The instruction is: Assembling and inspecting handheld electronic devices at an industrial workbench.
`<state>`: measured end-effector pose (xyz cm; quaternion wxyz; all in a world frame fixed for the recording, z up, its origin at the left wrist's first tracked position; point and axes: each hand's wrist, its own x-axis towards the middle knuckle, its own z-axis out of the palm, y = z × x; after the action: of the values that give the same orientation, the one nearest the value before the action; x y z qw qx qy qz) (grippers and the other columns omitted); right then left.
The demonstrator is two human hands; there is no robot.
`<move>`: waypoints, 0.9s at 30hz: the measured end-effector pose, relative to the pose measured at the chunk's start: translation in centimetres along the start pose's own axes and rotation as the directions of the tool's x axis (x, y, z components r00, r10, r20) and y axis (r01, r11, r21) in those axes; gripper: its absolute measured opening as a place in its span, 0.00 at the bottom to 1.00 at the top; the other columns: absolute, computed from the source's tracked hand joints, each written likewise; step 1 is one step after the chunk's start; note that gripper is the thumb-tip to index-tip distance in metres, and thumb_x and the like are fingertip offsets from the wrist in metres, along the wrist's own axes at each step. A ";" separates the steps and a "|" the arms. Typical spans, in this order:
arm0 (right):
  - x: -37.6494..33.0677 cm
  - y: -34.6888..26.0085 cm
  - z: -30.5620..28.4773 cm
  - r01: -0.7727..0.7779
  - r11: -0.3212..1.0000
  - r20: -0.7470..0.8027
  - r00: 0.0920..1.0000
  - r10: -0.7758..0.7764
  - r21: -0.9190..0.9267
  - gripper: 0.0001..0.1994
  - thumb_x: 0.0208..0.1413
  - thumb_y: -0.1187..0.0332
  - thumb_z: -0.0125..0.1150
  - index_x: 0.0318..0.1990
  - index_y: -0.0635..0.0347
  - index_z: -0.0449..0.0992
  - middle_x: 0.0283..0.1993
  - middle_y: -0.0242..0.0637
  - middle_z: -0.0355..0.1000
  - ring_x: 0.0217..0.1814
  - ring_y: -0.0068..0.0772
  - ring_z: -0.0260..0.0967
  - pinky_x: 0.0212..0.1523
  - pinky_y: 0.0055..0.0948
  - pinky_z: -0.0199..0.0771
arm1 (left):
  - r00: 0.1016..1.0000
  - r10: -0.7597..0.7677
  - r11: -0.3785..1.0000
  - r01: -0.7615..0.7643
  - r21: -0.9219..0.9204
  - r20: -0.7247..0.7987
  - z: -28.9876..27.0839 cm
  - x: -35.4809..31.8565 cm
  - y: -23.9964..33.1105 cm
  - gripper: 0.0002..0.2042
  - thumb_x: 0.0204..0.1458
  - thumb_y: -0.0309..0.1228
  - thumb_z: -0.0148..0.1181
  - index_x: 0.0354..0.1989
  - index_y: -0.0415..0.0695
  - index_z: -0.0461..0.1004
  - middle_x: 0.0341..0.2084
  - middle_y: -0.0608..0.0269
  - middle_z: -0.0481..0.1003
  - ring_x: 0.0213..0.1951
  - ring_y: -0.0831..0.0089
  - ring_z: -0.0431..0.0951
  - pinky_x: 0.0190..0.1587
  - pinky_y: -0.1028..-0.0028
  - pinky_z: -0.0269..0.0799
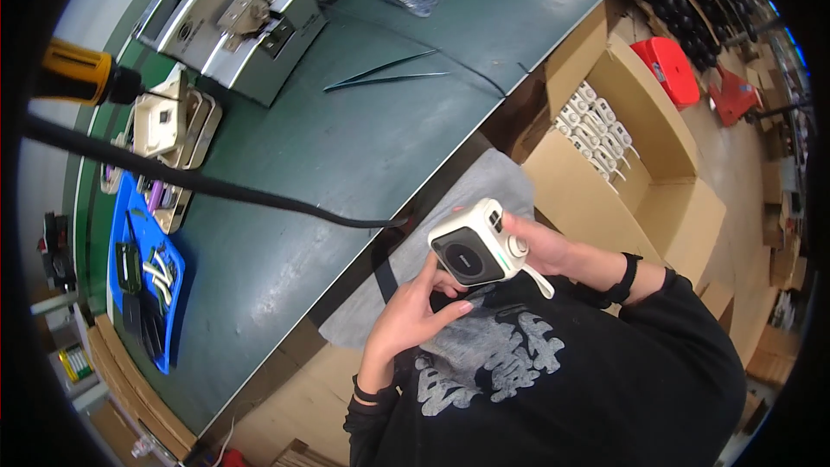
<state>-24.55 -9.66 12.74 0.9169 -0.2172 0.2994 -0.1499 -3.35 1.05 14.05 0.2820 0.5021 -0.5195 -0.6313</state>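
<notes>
I hold a small cream-coloured boxy camera (474, 245) with a dark round front panel and a white strap close to my chest, off the edge of the green bench (328, 147). My right hand (540, 246) grips its right side. My left hand (419, 307) supports it from below, fingers against its lower left corner. Both wrists wear dark bands.
On the bench lie long tweezers (389, 73), a grey metal fixture (233, 22), cream housings in a tray (169, 125), a blue tray of small parts (147, 272) and a black cable (216, 186) from a yellow-handled tool (78, 73). An open carton of white parts (596, 134) stands at my right.
</notes>
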 end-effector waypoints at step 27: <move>-24.2 -5.2 -42.2 -0.810 0.234 -0.833 0.468 -0.293 -0.538 0.36 0.27 0.61 0.75 0.51 0.63 0.72 0.48 0.50 0.75 0.49 0.46 0.73 0.49 0.38 0.74 | 0.989 -0.091 0.988 0.076 0.135 0.114 2.0 5.3 2.4 0.37 0.47 0.24 0.61 0.67 0.34 0.53 0.39 0.54 0.77 0.39 0.71 0.76 0.51 0.70 0.69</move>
<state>-69.98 -17.39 -3.62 0.3378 -0.5389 0.7534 0.1669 -7.39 -3.60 14.42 0.1902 0.5019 -0.5541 -0.6363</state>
